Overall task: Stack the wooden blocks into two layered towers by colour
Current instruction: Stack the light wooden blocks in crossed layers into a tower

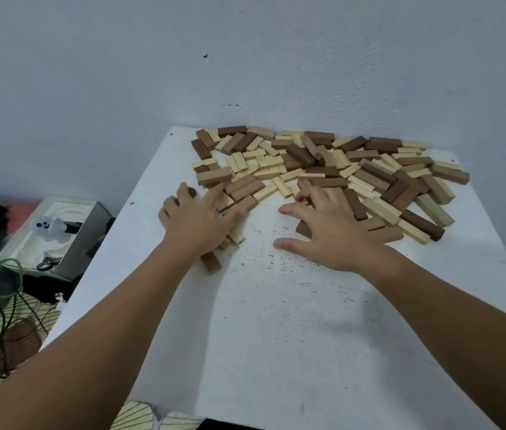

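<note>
Both grips open, left hand point(197, 220) and right hand point(332, 234) spread flat on the near edge of the mixed dark and pale wooden blocks point(323, 169) scattered unstacked across the far white surface point(276, 336).

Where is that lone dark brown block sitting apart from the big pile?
In the head view, the lone dark brown block lies on the white table, just nearer the camera than the left hand, beside the left wrist and short of the pile of blocks.
</note>
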Motion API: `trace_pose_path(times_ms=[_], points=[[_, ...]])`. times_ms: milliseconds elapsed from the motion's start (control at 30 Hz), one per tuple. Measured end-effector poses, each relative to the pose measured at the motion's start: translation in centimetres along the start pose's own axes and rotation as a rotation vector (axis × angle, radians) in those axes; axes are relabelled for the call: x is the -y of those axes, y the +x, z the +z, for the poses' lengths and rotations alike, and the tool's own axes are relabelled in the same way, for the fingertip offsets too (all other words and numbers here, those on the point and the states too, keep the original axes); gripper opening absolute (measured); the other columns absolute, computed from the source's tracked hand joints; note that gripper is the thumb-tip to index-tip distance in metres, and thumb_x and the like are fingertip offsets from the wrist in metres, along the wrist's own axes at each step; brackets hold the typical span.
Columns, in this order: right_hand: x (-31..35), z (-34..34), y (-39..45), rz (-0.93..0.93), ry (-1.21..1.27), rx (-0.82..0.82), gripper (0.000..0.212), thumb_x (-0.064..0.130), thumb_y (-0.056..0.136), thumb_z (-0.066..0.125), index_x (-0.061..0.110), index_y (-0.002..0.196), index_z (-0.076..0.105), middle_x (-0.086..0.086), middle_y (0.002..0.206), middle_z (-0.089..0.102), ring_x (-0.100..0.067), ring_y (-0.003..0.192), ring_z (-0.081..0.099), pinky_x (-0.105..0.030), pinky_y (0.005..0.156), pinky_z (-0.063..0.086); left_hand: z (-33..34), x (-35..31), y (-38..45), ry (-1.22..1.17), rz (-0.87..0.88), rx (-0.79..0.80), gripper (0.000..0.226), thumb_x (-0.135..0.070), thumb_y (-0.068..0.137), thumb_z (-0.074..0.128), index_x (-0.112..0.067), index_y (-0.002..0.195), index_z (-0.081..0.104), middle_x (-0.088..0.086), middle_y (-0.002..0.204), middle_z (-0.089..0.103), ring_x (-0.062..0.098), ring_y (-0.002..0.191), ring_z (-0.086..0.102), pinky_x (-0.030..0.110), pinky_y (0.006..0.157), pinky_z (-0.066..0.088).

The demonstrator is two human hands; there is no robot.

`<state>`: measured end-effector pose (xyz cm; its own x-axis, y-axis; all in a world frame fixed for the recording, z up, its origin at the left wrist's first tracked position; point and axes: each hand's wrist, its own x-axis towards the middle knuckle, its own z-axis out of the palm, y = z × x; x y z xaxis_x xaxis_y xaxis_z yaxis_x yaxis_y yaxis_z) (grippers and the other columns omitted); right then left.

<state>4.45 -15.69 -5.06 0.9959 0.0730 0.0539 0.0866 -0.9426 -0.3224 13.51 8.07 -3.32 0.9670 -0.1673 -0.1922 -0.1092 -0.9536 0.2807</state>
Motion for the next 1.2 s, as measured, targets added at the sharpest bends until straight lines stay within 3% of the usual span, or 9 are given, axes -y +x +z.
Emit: trace_pose_path(times_ms=[133,367,567,733,800,900,1000,1100,1200], points=[[-0.4,1.7,0.7,-0.006,-0.024,-0.193,0.04,0.054,0.099,0.054,0.031,0.131,0.063,-0.007,0.139,0.046,-0.026,0.123,0.037,-0.052,0.109,0.038,1.0,-0.9,0.0,0.019,0.109,-0.097,0.076,-0.079,0.09,0.048,-0.041,0.155,0.035,0.019,0.149,0.032,0.041,0.132,0.031,0.048,0.11,0.033],[-0.1,2.7,2.3,0.013,-0.143,-0.294,0.034,0.041,0.101,0.058,0.025,0.131,0.063,-0.012,0.137,0.053,-0.034,0.119,0.047,-0.046,0.102,0.041,2.0,-2.4,-0.2,0.027,0.154,-0.15,0.056,-0.06,0.089,0.059,-0.018,0.122,0.044,0.017,0.127,0.04,0.038,0.113,0.039,0.046,0.096,0.044],[-0.3,2.9,2.0,0.024,-0.035,-0.406,0.033,0.037,0.094,0.065,0.02,0.122,0.064,-0.004,0.111,0.054,-0.025,0.094,0.053,-0.041,0.086,0.049,3.5,-4.2,-0.9,0.048,0.31,-0.267,0.039,-0.034,0.092,0.058,-0.01,0.122,0.051,0.025,0.136,0.042,0.04,0.105,0.047,0.046,0.09,0.047],[-0.3,3.0,1.8,0.013,0.055,-0.453,0.023,0.037,0.092,0.068,0.018,0.103,0.066,0.008,0.096,0.047,-0.012,0.081,0.047,-0.03,0.071,0.043,3.0,-4.5,-0.7,-0.222,0.468,-0.324,0.014,-0.016,0.098,0.057,-0.01,0.111,0.055,0.008,0.094,0.058,0.026,0.084,0.053,0.044,0.074,0.05],[-0.4,3.0,1.8,-0.003,0.064,-0.451,0.023,0.04,0.092,0.067,0.018,0.096,0.063,0.008,0.09,0.047,-0.013,0.079,0.049,-0.032,0.069,0.046,2.9,-4.6,-0.4,-0.227,0.471,-0.285,0.016,-0.017,0.099,0.056,-0.012,0.114,0.054,0.009,0.1,0.06,0.026,0.087,0.056,0.04,0.074,0.05],[-0.4,2.9,1.6,0.0,0.103,-0.448,0.024,0.041,0.091,0.068,0.018,0.089,0.061,0.007,0.086,0.046,-0.014,0.077,0.048,-0.035,0.067,0.048,4.8,-4.4,0.5,0.017,0.545,-0.275,0.035,-0.019,0.1,0.053,-0.009,0.132,0.045,0.015,0.133,0.053,0.035,0.119,0.052,0.044,0.088,0.048],[0.0,2.0,1.9,0.043,0.264,-0.472,0.023,0.041,0.088,0.07,0.019,0.086,0.062,0.006,0.088,0.052,-0.01,0.078,0.054,-0.029,0.07,0.049,5.6,-4.3,1.1,0.136,0.512,-0.263,0.04,-0.008,0.098,0.048,-0.009,0.137,0.037,0.016,0.139,0.049,0.036,0.109,0.058,0.043,0.069,0.047],[0.3,-0.6,3.9,0.092,0.382,-0.46,0.022,0.041,0.089,0.072,0.021,0.087,0.064,0.003,0.092,0.058,-0.004,0.081,0.056,-0.016,0.071,0.046,4.3,-4.8,0.9,-0.109,0.508,-0.264,0.029,-0.007,0.102,0.051,-0.006,0.131,0.045,0.017,0.124,0.055,0.035,0.087,0.056,0.042,0.064,0.041],[-0.2,-3.4,7.9,0.188,0.431,-0.54,0.03,0.05,0.091,0.07,0.021,0.09,0.065,0.002,0.093,0.064,-0.008,0.085,0.06,-0.024,0.076,0.051,2.2,-6.0,0.5,-0.532,0.425,-0.307,0.017,-0.031,0.109,0.045,-0.018,0.119,0.046,0.001,0.1,0.059,0.016,0.081,0.059,0.033,0.063,0.045]])
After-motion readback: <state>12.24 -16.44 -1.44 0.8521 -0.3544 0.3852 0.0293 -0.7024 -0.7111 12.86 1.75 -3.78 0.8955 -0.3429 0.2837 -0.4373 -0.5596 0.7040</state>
